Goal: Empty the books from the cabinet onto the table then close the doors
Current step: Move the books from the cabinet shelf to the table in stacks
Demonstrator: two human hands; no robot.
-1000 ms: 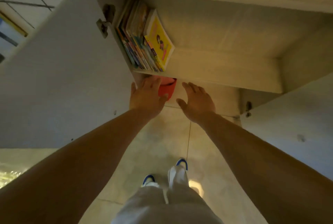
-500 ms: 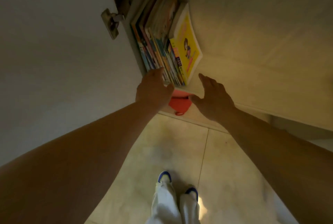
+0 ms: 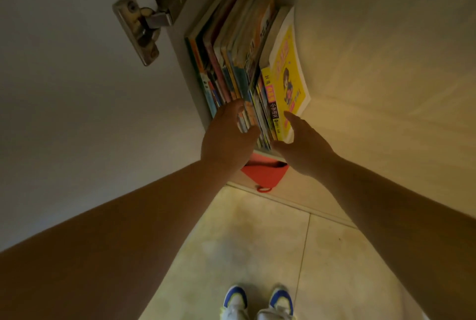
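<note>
The row of thin colourful paperback books (image 3: 239,62) stands on the pale cabinet shelf (image 3: 360,126); with both grips spread, left hand (image 3: 226,139) at seven o'clock, right hand (image 3: 301,144) at five, the leaning yellow outer book (image 3: 288,72) may slide off.

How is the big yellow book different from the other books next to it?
The yellow book leans over and shows its whole cover; the other books stand closer to upright and show mostly spines and edges. The yellow book sits at the row's right end, by the right hand; the other books meet the left hand. All share one shelf.
</note>
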